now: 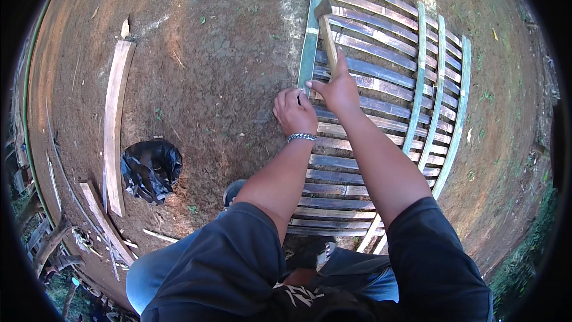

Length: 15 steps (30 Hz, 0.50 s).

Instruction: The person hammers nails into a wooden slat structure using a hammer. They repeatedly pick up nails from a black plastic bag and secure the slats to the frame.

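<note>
A hammer with a pale wooden handle is gripped in my right hand, its metal head pointing away from me. Under it lies a panel of split bamboo slats, crossed by several lengthwise strips. Along the panel's left edge runs a green bamboo strip. My left hand, with a chain bracelet on the wrist, is closed at the near part of that strip. Its fingertips are pinched together close to my right thumb, and whatever they hold is too small to make out.
A black plastic bag sits on the dirt to the left. Beside it lie a long wooden board and a shorter plank. Branches are piled at the far left. My shoe is close to the panel.
</note>
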{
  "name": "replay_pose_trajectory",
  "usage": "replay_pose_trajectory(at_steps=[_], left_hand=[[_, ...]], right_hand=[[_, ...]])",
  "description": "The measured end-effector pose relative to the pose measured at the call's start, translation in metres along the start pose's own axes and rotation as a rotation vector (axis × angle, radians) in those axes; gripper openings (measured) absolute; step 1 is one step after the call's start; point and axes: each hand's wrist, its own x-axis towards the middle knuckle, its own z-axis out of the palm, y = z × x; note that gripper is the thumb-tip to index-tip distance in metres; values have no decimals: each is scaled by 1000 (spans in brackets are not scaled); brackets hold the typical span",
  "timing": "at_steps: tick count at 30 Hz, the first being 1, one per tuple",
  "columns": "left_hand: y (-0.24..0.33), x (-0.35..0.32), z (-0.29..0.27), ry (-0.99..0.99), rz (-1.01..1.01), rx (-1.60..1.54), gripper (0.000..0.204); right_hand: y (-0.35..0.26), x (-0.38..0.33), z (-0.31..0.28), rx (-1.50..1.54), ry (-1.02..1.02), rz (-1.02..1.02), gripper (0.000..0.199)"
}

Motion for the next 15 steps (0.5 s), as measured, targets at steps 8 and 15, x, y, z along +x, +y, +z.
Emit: replay_pose_trajectory(at_steps=[8,15], left_hand=[[-1,-3,3,-5,-27,3,10],[7,0,0,-33,-57,20,11]], right_hand=[[55,-100,-18,191,-4,-162,88],[81,-165,-17,144,-91,-165,70]])
